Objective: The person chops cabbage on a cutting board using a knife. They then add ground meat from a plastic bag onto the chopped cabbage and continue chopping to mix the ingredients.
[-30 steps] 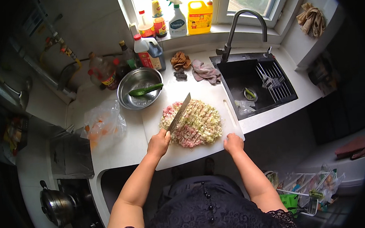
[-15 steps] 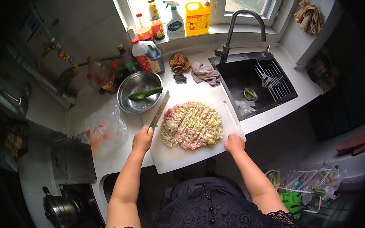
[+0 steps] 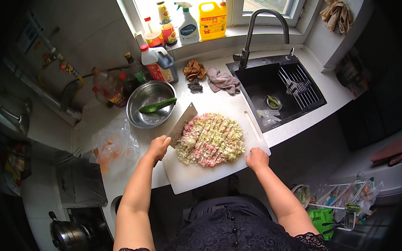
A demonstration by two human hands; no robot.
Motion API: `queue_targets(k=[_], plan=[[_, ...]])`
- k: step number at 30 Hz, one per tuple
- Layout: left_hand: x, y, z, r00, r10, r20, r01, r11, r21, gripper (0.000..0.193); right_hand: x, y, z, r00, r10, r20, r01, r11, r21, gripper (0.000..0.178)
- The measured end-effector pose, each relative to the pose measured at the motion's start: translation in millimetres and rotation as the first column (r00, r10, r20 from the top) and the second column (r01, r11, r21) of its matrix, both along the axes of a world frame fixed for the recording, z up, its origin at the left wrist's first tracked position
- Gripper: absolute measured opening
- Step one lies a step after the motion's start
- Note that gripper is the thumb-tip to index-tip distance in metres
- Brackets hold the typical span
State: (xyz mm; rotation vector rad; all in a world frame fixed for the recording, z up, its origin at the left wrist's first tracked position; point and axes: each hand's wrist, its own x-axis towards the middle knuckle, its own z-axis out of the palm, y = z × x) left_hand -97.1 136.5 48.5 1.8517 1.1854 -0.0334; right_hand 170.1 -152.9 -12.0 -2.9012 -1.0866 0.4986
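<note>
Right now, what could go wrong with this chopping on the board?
The cutting board overhangs the counter edge, so it might tip or slide. The right hand rests on the board close to the minced pile, within the cleaver's range. The left hand grips the cleaver.

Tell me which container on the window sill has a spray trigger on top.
The white spray bottle, standing between the small red-capped bottles and the yellow jug, which has a handle instead.

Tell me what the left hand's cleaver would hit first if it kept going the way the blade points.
The left hand holds the cleaver angled up and right, so its tip probably meets bare counter first, then likely the grey rag by the sink. Depth is unclear.
</note>
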Motion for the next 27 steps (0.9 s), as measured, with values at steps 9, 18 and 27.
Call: queue_targets(k=[9,18,27], plan=[[21.5,-22.9,-11.3,0.946,-0.325,-0.019,0.3,0.847,0.438,0.033,-1.9,2.6,1.5,1.0,0.023,-0.005,-0.023,0.999,0.038,0.031],[24.6,-136.5,1.5,0.929,-0.308,-0.203,0.363,0.666,0.651,0.024,0.4,-5.2,-1.9,0.999,0.03,-0.017,-0.029,0.996,0.083,0.03],[42.0,-155.4,35.7,0.968,-0.126,0.216,0.009,0.88,0.475,0.024,-12.0,0.7,41.4,0.969,0.107,-0.224,0.022,0.862,0.506,0.028]])
